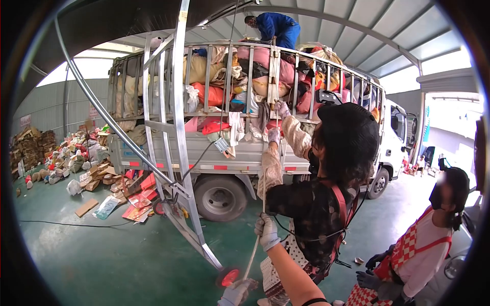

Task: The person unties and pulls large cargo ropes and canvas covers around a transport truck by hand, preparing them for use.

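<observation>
Bare green floor (117,255) open at left, leaning metal frame (178,153) and co-worker's back (316,214) blocking ahead, loaded truck (245,117) behind.

No legible text, label or sign anywhere.

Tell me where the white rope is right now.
In the head view, the thin white rope runs down the middle of the picture from the loaded white truck's metal cage side, past a person in a black cap, into the white-gloved hand.
</observation>
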Available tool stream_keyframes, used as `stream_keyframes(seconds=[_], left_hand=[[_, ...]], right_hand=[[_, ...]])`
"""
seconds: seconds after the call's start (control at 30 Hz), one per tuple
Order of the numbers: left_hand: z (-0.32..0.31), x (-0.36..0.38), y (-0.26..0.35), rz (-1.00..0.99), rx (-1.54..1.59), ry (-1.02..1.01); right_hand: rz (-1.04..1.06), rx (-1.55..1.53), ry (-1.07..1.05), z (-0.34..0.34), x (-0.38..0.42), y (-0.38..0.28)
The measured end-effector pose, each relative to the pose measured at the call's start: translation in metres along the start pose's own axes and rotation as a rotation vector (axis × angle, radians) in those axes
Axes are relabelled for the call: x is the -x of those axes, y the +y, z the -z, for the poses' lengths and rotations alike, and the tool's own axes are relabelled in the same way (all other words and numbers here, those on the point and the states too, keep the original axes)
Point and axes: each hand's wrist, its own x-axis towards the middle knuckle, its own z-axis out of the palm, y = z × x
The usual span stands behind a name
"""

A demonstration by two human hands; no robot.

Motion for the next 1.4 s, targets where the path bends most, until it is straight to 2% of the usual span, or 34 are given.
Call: stream_keyframes(seconds=[0.3,0.47,0.7,0.77,0.8,0.87,0.9,0.97,1.0,1.07,1.1,1.13,1.17,1.2,1.23,1.27,1.3,1.33,1.37,1.4], left_hand=[[-0.005,0.004,-0.003,0.019,0.023,0.008],[-0.010,0.008,-0.007,-0.086,-0.003,-0.013],[-0.021,0.024,0.016,-0.012,0.023,-0.029],[-0.018,0.022,0.020,0.075,0.009,-0.208],[-0.022,0.028,0.018,0.073,0.010,-0.206],[-0.043,0.060,0.040,0.225,0.372,-0.267],[-0.046,0.069,0.047,0.223,0.373,-0.264],[-0.053,0.080,0.058,0.489,0.918,-0.693],[-0.059,0.084,0.061,0.483,0.923,-0.692],[-0.076,0.093,0.068,0.291,0.536,-0.921],[-0.088,0.099,0.080,0.145,0.244,-0.856],[-0.111,0.109,0.107,0.058,0.223,-0.934],[-0.114,0.099,0.125,0.062,0.171,-0.935],[-0.128,0.092,0.128,-0.400,0.158,-0.758],[-0.136,0.073,0.125,-0.454,0.176,-0.456],[-0.126,0.040,0.120,-0.615,0.060,-0.358],[-0.130,0.025,0.139,-0.983,-0.271,-0.209],[-0.135,0.011,0.157,-1.316,-0.572,0.093],[-0.136,-0.003,0.166,-1.438,-0.892,0.301],[-0.129,-0.025,0.162,-1.439,-0.893,0.302]], right_hand=[[0.031,0.000,0.054,0.000,0.018,-0.019],[0.041,-0.010,0.012,-0.001,0.028,-0.033],[0.056,-0.021,-0.045,-0.003,0.031,-0.041],[0.048,-0.018,-0.045,-0.004,0.035,-0.047],[0.040,-0.019,-0.043,-0.003,0.040,-0.050],[0.037,-0.073,-0.067,-0.006,0.047,-0.055],[0.035,-0.126,-0.088,-0.008,0.052,-0.058],[0.031,-0.183,-0.135,-0.018,0.063,-0.068],[0.030,-0.244,-0.179,-0.022,0.066,-0.073],[0.030,-0.266,-0.191,-0.018,0.068,-0.082],[0.037,-0.285,-0.201,-0.014,0.067,-0.085],[0.046,-0.303,-0.210,-0.012,0.067,-0.089],[0.048,-0.313,-0.225,-0.014,0.071,-0.094],[0.050,-0.310,-0.226,-0.015,0.070,-0.095],[0.055,-0.294,-0.201,-0.015,0.069,-0.094],[0.060,-0.278,-0.178,-0.014,0.065,-0.092],[0.072,-0.273,-0.093,-0.013,0.057,-0.084],[-0.011,-0.377,-0.253,-0.013,0.065,-0.087],[-0.016,-0.371,-0.241,-0.015,0.067,-0.087],[-0.021,-0.366,-0.227,-0.017,0.068,-0.085]])
